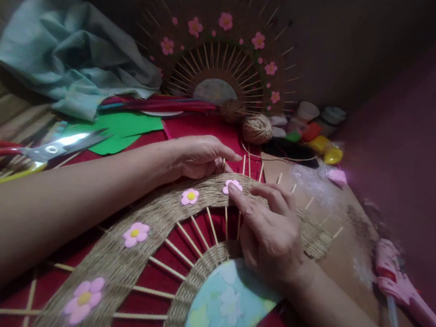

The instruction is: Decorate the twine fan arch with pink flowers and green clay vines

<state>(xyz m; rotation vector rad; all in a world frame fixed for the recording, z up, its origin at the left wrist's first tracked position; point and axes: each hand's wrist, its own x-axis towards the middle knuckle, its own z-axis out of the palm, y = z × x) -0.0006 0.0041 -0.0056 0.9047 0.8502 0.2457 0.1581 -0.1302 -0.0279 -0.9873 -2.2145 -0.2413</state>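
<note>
A half-round fan of woven twine on thin wooden sticks lies before me, with a light blue half-disc at its centre. My left hand is closed at the far rim, its fingers curled against the edge and partly hidden. With its index fingertip, my right hand presses on a pink clay flower on the woven band; its other fingers are bent and spread over the twine. Further pink flowers with yellow centres, among them a nearby flower and a larger flower, sit along the band.
A similar flowered fan stands upright behind. Red-handled scissors, green sheets and a pale cloth lie left. A twine ball and coloured clay packets are at the back. A pink glue gun rests right.
</note>
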